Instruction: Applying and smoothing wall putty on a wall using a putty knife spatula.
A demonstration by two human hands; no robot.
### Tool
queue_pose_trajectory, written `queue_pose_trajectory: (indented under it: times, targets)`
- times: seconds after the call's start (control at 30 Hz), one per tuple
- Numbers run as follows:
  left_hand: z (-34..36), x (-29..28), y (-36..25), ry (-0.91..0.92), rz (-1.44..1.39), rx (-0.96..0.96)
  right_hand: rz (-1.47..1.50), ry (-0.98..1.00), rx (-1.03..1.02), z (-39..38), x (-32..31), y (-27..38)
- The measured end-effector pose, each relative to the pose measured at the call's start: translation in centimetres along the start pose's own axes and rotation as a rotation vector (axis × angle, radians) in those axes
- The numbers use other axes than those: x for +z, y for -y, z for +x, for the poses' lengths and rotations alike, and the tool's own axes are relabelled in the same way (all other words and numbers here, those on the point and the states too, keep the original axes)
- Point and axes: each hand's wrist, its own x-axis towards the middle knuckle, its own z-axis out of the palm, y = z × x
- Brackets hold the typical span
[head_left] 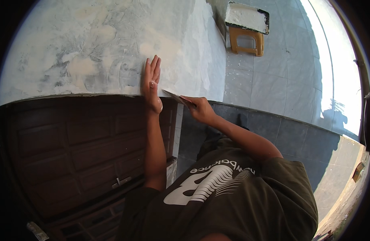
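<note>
White and grey filler is smeared in patches over the wall (100, 44). My left hand (152, 82) is held up at the wall's lower edge, fingers stretched out and close together, with white smudges on the thumb and near the wrist. It holds nothing; whether the palm presses on the wall I cannot tell. Just to its right, my right hand (201, 110) is closed round a putty knife (175, 96). The thin blade points up and left toward the wall edge, near my left wrist. My fingers hide most of its handle.
A black-rimmed tray of white paste (247, 18) rests on a tan plastic stool (247, 42) at the far right. White specks dot the grey tiled floor (269, 88) nearby. A dark panelled door (88, 140) with a metal handle (121, 182) is at the left below the wall.
</note>
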Motion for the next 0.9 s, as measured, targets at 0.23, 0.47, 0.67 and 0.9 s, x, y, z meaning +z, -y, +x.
queue_pose_trajectory:
  times: [0.23, 0.47, 0.67, 0.9]
  targets:
    - [0.4, 0.3, -0.8, -0.004, -0.003, -0.045, 0.130, -0.446, 0.171, 9.0, -1.6, 1.6]
    - [0.3, 0.1, -0.7, -0.011, -0.053, -0.041, -0.304, -0.130, -0.373, 1.2, 3.5, -1.0]
    - [0.5, 0.5, -1.0, -0.007, 0.010, -0.028, -0.315, 0.000, -0.237, -2.3, -2.4, -4.9]
    - [0.4, 0.7, -1.2, 0.000, 0.030, -0.026, -0.059, -0.382, -0.039, 6.8, -2.6, 1.1]
